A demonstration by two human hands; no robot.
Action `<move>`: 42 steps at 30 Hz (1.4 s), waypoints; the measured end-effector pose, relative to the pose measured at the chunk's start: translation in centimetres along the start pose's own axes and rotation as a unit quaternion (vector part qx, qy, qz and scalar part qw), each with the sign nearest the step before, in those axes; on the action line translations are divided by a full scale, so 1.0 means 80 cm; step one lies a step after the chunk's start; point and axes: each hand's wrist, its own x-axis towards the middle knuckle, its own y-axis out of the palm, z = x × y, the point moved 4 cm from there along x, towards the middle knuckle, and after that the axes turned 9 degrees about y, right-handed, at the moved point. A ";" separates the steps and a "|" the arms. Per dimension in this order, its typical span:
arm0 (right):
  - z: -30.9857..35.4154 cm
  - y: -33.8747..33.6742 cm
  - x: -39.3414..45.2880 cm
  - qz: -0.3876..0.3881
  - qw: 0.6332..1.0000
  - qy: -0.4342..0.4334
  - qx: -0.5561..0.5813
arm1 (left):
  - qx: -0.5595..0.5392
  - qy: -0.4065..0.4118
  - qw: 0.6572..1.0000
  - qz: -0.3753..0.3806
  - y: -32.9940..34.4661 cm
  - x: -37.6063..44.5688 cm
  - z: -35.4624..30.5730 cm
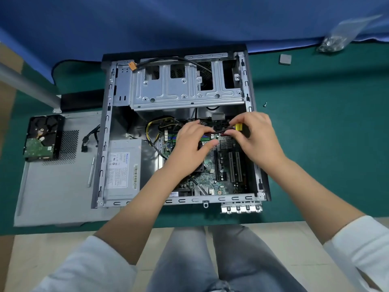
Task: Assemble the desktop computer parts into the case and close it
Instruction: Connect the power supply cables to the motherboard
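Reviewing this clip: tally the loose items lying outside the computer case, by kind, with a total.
Side panel: 1
Hard drive, on the panel: 1
Black cable, on the panel: 1
Pen-like tool, on the panel: 1
Clear bag of small parts: 1
Grey square pad: 1
Loose screw: 1
Total: 7

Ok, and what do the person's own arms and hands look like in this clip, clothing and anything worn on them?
Both forearms are bare, with white long sleeves pushed up near the elbows. The left hand and right hand are bare too: no gloves, and no ring, watch or wrist strap shows. Grey jeans show below, between the arms.
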 end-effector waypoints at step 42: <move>-0.019 -0.005 -0.015 -0.079 0.991 0.029 0.104 | -0.117 0.038 0.977 -0.174 0.009 0.021 -0.020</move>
